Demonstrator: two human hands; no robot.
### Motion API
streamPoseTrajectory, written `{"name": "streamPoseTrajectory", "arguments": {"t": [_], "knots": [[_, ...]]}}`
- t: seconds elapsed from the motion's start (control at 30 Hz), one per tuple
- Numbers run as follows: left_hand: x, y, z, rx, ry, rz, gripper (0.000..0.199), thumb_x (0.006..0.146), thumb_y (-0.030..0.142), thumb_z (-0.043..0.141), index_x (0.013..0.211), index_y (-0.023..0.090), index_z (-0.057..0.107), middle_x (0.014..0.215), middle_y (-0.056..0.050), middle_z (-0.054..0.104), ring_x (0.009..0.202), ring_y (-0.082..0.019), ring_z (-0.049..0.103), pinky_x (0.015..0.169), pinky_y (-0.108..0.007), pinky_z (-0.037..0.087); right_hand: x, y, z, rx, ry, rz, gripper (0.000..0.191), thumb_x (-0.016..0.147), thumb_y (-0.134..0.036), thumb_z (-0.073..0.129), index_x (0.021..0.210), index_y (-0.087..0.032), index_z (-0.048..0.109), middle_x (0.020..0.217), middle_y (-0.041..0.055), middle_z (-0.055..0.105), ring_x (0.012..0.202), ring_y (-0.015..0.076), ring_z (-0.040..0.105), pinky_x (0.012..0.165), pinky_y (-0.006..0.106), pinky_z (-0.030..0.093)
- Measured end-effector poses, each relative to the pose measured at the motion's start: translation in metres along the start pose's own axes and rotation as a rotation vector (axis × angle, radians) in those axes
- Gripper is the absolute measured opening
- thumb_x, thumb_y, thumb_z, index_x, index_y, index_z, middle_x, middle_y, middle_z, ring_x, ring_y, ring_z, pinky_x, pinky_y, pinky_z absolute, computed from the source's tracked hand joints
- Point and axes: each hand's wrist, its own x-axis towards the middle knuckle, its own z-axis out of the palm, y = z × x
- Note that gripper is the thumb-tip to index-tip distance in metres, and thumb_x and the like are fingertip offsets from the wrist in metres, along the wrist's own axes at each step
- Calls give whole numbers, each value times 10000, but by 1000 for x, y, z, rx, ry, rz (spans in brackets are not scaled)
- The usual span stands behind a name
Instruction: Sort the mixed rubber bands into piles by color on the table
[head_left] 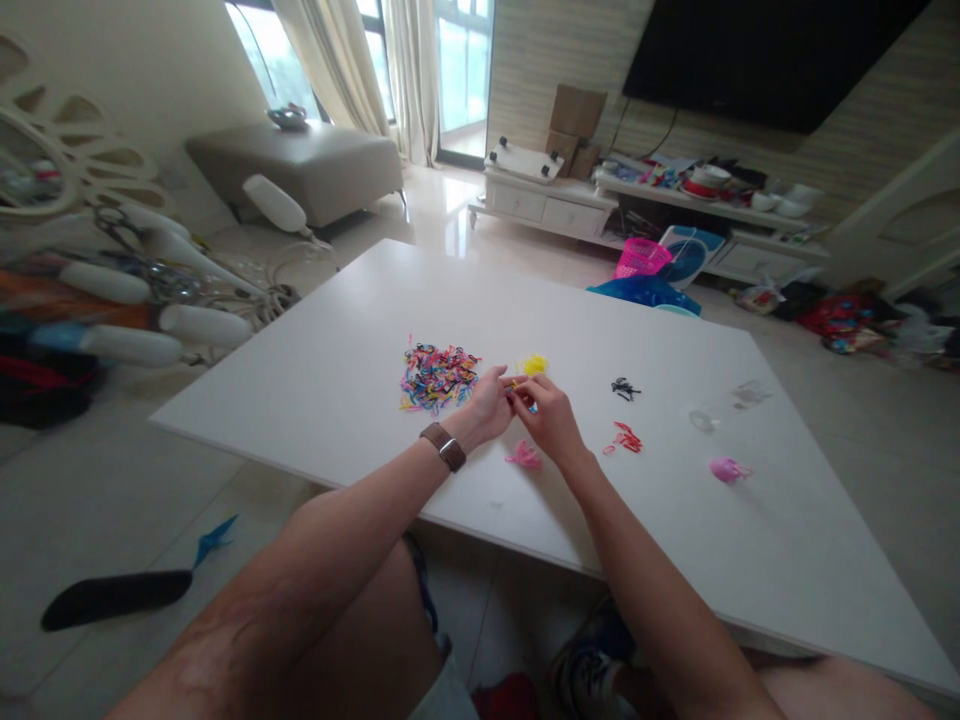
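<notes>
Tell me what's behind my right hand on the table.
Just beyond your right hand is a yellow pile; a bit of blue shows by its fingers. Whatever the hand covers can't be seen.

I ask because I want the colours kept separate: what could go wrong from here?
The left hand is close to the loose mixed pile and might drag pieces out. The yellow pile lies just beyond the right hand and could be knocked. The pink pile is close by; a dropped piece might mix in.

txt/labels/nos./signs: none legible; TV logo: too blurry
</notes>
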Motion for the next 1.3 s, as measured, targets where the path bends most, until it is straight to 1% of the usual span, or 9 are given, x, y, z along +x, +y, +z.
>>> {"name": "streamPoseTrajectory", "arguments": {"t": [0.17,0.33,0.43,0.63,0.8,0.87,1.0,1.17,1.3], "knots": [[-1,0,2,-21,1,14,418,1008,260,311,982,26,656,670,-111,644,594,-166,595,625,-252,503,5,0,-8,108,145,108,145,912,-260,572,792,-200,630,781,22,578,682,153,542,640,285,453],[-5,2,4,-75,30,4,383,994,227,340,1093,-7,627,810,-181,693,760,-211,700,753,-283,566,1,22,-16,116,334,269,139,877,-298,589,798,-189,627,764,16,608,655,147,538,628,284,450],[-7,3,5,-68,34,1,360,961,148,350,1127,-30,615,875,-207,708,803,-217,727,778,-271,576,-8,40,-13,52,318,353,140,829,-295,608,757,-178,638,741,25,631,654,155,554,652,294,457],[-8,3,5,-53,-4,-11,379,931,126,359,1132,-62,620,941,-241,724,865,-237,744,810,-273,579,-21,52,-3,95,126,434,154,762,-317,656,722,-170,676,707,29,671,640,165,576,643,291,453],[-7,4,4,-35,13,-32,391,946,157,356,1113,-43,648,928,-228,736,835,-230,747,777,-267,576,-14,39,-18,100,313,368,189,853,-334,609,784,-174,684,753,27,648,663,154,570,632,286,451],[-6,3,4,-16,-6,-40,397,948,156,351,1109,-40,657,888,-213,740,780,-214,741,766,-266,573,-9,31,-25,82,271,262,168,870,-320,612,840,-183,704,806,27,637,672,143,562,610,275,440],[-3,2,3,36,-44,-59,415,952,155,342,1117,-47,665,794,-179,736,658,-177,700,715,-246,561,-1,20,-35,61,78,91,124,861,-266,645,906,-203,742,851,27,608,715,137,569,608,263,434],[-2,1,1,56,-50,-74,398,960,155,330,1011,-29,679,706,-154,707,613,-171,669,679,-250,560,4,19,-45,64,-49,76,101,851,-230,667,892,-195,753,839,21,610,671,120,547,629,264,445],[-3,0,-1,83,-85,-114,354,941,143,355,988,-4,675,786,-175,722,660,-185,678,681,-270,568,5,21,-52,43,-150,129,55,815,-217,709,802,-190,755,803,15,617,654,116,542,645,268,442]]}}
